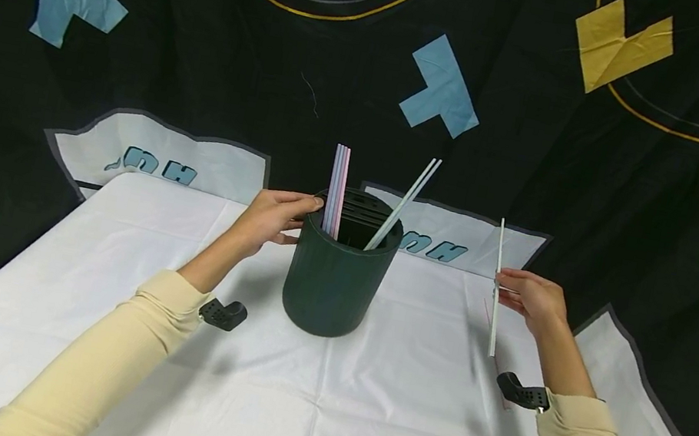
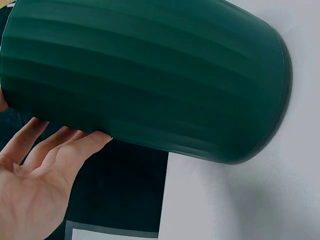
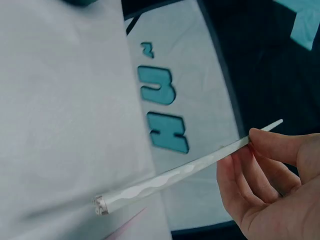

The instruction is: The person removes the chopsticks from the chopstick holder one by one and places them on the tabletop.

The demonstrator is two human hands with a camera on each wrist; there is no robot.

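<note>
A dark green cylindrical container (image 1: 334, 289) stands upright on the table, with black slats inside its top. My left hand (image 1: 272, 218) holds it at the upper left, thumb at the rim and fingers against the ribbed side; the fingertips (image 2: 102, 137) show in the left wrist view. Lilac and pink straws (image 1: 337, 188) stand upright in the container, and pale white-green straws (image 1: 404, 204) lean right in it. Off to the right, my right hand (image 1: 532, 297) pinches a thin white straw (image 1: 495, 298) between thumb and fingers. Its near end (image 3: 101, 205) looks crumpled in the right wrist view.
A white cloth (image 1: 260, 405) covers the table. Under the right hand a thin pink strip (image 3: 125, 225) lies on it. Beyond the far edge hangs a black backdrop (image 1: 241, 74) with blue and yellow shapes and white lettered panels.
</note>
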